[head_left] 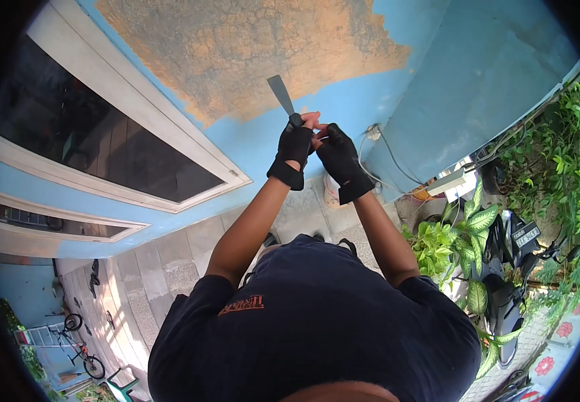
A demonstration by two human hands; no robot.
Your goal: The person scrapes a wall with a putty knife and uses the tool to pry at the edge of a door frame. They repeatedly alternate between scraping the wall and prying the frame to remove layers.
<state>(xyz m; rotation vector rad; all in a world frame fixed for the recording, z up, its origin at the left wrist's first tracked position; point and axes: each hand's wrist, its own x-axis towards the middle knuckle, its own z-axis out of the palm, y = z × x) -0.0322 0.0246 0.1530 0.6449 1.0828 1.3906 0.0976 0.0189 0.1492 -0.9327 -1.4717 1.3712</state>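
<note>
A putty knife [280, 95] with a flat grey blade points up and to the left, towards the wall. My left hand [294, 146], in a black fingerless glove, is closed around its dark handle. Close beside it is my right hand [337, 153], gloved the same way, with its fingers curled in against the fingers of the left. Whatever lies between the right fingertips is hidden. In front of both hands, the blue wall [363, 94] has a large bare patch [249, 53] of tan and grey, cracked surface.
A white-framed window [216, 151] is on the left. Cables hang from a wall fitting [373, 132] at the right, above a pale bucket [332, 192]. Leafy plants [437, 248] and a parked motorbike [504, 268] stand to the right. A bicycle [79, 345] is at lower left.
</note>
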